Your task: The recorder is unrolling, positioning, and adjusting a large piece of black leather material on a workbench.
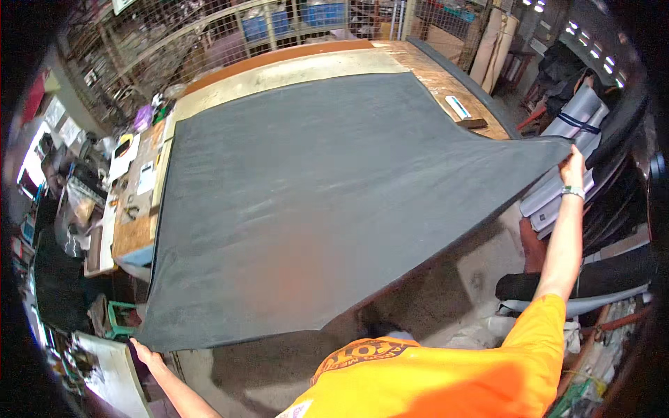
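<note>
A large dark grey sheet [313, 167], smooth and slightly glossy, spreads over a wooden worktable [402, 55] and extends past its near edge towards me. My left hand [146, 354] grips the sheet's near left corner, low at the lower left. Far out on the right, my right hand [572, 163] pinches another corner, with the sheet stretched into a point there. Between my hands the near edge hangs free above the floor and sags in the middle. Its far edge lies on the pale tabletop surface.
On the table's right part, a white and blue box [458, 107] sits by a dark wooden block [472, 124]. Pliers [131, 211] and papers lie on a left side bench [137, 237]. Silver rolls [575, 117] lean at right. Behind the table stands a wire mesh partition [209, 31].
</note>
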Tool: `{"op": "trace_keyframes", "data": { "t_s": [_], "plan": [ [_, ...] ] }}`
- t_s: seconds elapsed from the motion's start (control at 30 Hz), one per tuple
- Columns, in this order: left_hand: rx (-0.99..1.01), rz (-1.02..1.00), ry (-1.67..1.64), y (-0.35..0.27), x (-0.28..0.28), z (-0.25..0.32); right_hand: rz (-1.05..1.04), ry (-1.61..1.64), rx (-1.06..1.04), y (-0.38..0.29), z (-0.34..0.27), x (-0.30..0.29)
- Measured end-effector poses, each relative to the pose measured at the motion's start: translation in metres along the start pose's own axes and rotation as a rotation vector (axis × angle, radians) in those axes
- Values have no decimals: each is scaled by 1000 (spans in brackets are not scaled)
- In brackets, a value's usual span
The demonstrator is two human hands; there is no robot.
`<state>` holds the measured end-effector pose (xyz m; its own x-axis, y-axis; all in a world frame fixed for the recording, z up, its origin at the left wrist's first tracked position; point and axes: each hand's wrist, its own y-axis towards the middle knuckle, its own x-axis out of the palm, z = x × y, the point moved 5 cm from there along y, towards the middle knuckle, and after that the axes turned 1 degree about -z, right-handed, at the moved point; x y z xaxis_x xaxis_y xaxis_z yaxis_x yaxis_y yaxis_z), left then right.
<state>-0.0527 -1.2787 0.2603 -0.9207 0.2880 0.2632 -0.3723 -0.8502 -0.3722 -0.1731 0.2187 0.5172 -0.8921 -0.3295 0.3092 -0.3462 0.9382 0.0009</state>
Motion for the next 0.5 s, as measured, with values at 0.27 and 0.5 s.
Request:
{"op": "trace_keyframes", "data": {
  "t_s": [0.27,0.5],
  "plan": [
    [-8,115,147,-70,-248,38,-210,20,23,-80,-112,-128],
    [-132,-73,135,-128,-333,141,-193,-192,-6,-83,-174,-179]
  ]
}}
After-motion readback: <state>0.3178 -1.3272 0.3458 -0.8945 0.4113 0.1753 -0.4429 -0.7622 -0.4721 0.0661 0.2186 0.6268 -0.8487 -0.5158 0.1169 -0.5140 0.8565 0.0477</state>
